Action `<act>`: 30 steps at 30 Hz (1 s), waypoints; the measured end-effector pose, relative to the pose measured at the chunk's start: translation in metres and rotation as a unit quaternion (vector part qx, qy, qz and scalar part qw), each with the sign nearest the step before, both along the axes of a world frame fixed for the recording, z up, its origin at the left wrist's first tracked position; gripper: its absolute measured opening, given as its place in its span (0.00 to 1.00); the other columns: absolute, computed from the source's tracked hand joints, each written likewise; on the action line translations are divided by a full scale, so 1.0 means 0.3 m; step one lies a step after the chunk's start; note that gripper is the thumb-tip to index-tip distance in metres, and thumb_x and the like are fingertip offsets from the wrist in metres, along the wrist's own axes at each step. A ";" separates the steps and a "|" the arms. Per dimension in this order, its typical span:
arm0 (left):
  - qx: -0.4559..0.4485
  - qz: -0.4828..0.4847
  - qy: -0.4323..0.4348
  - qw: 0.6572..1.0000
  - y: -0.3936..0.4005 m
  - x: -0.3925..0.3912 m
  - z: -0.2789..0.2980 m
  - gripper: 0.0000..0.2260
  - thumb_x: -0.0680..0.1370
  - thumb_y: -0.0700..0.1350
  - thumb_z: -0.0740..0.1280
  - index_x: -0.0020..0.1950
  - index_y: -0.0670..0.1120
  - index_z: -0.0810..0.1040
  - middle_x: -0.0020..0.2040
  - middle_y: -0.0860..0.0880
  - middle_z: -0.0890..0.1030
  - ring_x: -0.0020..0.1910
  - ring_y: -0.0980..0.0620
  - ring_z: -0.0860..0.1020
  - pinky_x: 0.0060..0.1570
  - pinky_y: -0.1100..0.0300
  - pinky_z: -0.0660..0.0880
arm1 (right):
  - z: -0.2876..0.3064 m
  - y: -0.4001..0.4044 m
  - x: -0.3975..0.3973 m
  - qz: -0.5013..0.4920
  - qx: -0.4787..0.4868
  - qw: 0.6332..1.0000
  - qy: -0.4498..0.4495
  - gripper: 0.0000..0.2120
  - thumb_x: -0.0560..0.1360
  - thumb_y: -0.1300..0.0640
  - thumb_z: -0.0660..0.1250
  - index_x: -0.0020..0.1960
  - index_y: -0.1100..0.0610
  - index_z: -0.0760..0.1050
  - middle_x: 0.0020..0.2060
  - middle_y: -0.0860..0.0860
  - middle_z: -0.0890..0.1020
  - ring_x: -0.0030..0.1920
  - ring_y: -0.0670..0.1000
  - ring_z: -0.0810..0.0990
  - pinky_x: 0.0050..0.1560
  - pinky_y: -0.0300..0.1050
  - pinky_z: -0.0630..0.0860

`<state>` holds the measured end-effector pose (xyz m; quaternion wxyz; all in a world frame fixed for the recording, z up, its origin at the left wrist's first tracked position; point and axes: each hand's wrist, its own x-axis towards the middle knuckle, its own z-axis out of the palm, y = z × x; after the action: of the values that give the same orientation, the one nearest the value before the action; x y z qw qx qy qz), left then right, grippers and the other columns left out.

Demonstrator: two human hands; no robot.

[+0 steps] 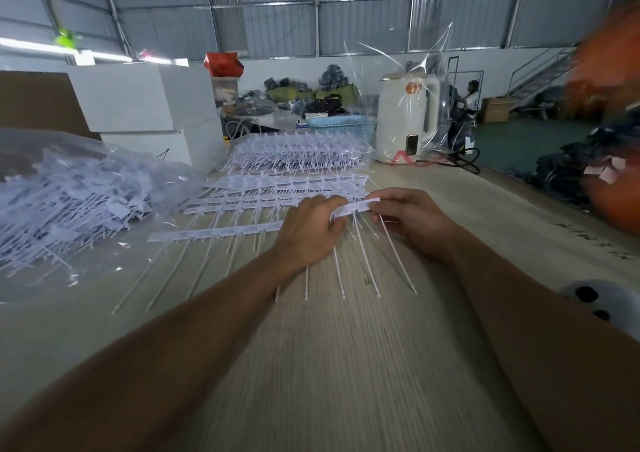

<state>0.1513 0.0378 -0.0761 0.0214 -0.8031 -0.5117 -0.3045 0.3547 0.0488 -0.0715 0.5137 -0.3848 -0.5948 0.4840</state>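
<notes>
Gripping a white plastic strip of long-tailed seal ties [353,206] above the pale wooden table [346,365], the left hand [311,230] and right hand [408,216] are pinching its ends, probably snapping ties apart; matching strips [277,192] are lying just beyond.

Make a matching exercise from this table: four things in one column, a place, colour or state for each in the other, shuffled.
Things:
1. strip
2. bag
3. basket
4. kettle

Descriptions:
A. cream, tall, with a handle
B. blue
C. held between left hand and right hand
D. clear, at the left, full of loose ties

Pairs: 1-C, 2-D, 3-B, 4-A
</notes>
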 end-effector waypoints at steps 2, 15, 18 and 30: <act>0.035 0.015 0.030 0.999 -0.005 -0.001 -0.011 0.12 0.81 0.47 0.65 0.64 0.50 0.78 0.55 0.46 0.81 0.56 0.43 0.77 0.53 0.48 0.74 | -0.003 -0.006 -0.006 0.003 0.033 0.996 -0.081 0.06 0.77 0.66 0.70 0.52 0.66 0.82 0.32 0.52 0.81 0.30 0.44 0.78 0.31 0.32 0.72; 0.049 0.065 0.127 0.989 -0.029 0.002 -0.012 0.08 0.83 0.48 0.61 0.55 0.50 0.79 0.51 0.47 0.82 0.52 0.44 0.79 0.46 0.53 0.71 | -0.034 0.014 -0.057 -0.128 0.202 0.907 -0.347 0.04 0.75 0.62 0.72 0.46 0.55 0.78 0.37 0.46 0.79 0.36 0.41 0.75 0.36 0.30 0.66; 0.038 0.071 0.118 0.990 -0.030 0.002 -0.010 0.07 0.83 0.48 0.61 0.54 0.50 0.78 0.49 0.46 0.82 0.51 0.43 0.79 0.45 0.53 0.70 | -0.036 0.008 -0.074 -0.143 0.232 0.893 -0.359 0.03 0.76 0.62 0.71 0.47 0.57 0.78 0.37 0.47 0.78 0.38 0.48 0.75 0.41 0.43 0.69; 0.038 0.075 0.107 0.991 -0.037 0.003 -0.003 0.09 0.83 0.45 0.61 0.52 0.47 0.81 0.49 0.45 0.82 0.51 0.42 0.79 0.46 0.52 0.72 | -0.028 -0.002 -0.100 -0.150 0.286 0.865 -0.384 0.02 0.77 0.64 0.68 0.47 0.59 0.76 0.44 0.52 0.79 0.44 0.54 0.76 0.43 0.48 0.71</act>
<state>0.1523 0.0267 -0.0770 0.1295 -0.7890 -0.5534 -0.2335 0.3246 0.0481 -0.0798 0.3984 -0.4616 -0.7922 0.0235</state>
